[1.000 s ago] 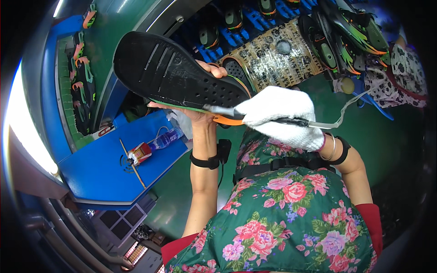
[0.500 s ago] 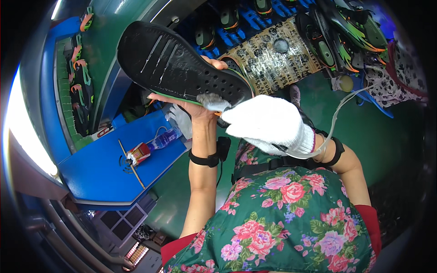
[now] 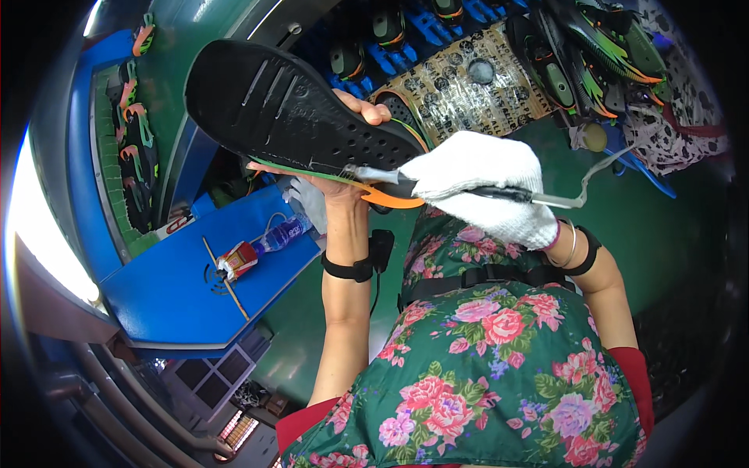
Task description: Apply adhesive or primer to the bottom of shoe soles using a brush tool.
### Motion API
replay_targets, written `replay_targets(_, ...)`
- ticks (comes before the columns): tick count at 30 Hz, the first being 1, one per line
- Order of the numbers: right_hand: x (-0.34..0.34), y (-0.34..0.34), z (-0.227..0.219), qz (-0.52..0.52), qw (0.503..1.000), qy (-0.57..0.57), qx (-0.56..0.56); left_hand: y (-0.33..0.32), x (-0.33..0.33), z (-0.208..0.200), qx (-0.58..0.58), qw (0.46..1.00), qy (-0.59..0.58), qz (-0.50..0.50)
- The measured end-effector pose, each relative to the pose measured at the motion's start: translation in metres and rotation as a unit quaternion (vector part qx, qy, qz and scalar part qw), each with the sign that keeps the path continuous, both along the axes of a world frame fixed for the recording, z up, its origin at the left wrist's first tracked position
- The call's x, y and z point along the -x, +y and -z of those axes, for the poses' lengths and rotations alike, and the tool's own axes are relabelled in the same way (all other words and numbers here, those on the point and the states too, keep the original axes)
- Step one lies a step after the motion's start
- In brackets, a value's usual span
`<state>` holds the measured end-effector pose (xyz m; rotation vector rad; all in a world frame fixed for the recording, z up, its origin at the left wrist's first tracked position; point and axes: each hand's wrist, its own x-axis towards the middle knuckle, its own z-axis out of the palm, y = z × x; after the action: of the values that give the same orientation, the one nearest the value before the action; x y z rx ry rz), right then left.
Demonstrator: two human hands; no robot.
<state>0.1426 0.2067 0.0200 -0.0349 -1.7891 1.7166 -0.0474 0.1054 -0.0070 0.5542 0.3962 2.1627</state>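
Note:
My left hand (image 3: 337,189) is closed round the middle of a black shoe sole (image 3: 257,109) with a green and orange edge. Fingertips show over its far side, and the palm lies under the near edge. Slots mark the wide end, small holes the other. My right hand (image 3: 488,187), in a white knitted glove, grips a brush (image 3: 378,174) with a metal collar and dark handle. Its bristles touch the sole's near edge, beside the holes. From the handle's rear end runs a clear tube (image 3: 581,191). Behind the sole's narrow end another dark holed piece (image 3: 396,105) partly shows.
On the left, a blue table (image 3: 172,292) bears a plastic bottle (image 3: 285,232), a red packet (image 3: 239,260) and a thin stick (image 3: 226,281). Shoe uppers (image 3: 136,156) lie on a green belt. Ahead is a taped brown board (image 3: 449,93); more shoes (image 3: 605,54) are piled right.
The brush has swung flatter and its bristles have moved toward the sole's near edge. My right hand has turned, showing the handle. The sole has shifted slightly left, revealing more orange edge.

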Motion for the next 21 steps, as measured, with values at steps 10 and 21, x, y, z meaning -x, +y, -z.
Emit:
replay_targets(10, -0.009, 0.003, -0.008, -0.006, 0.999, -0.025, -0.044, 0.003, 0.013, -0.001, -0.027, 0.998, 0.062, 0.015)
replay_targets(21, -0.011, 0.007, -0.006, -0.022, 0.996, -0.019, -0.082, 0.002, 0.018, -0.008, 0.047, 0.990, 0.129, 0.019)
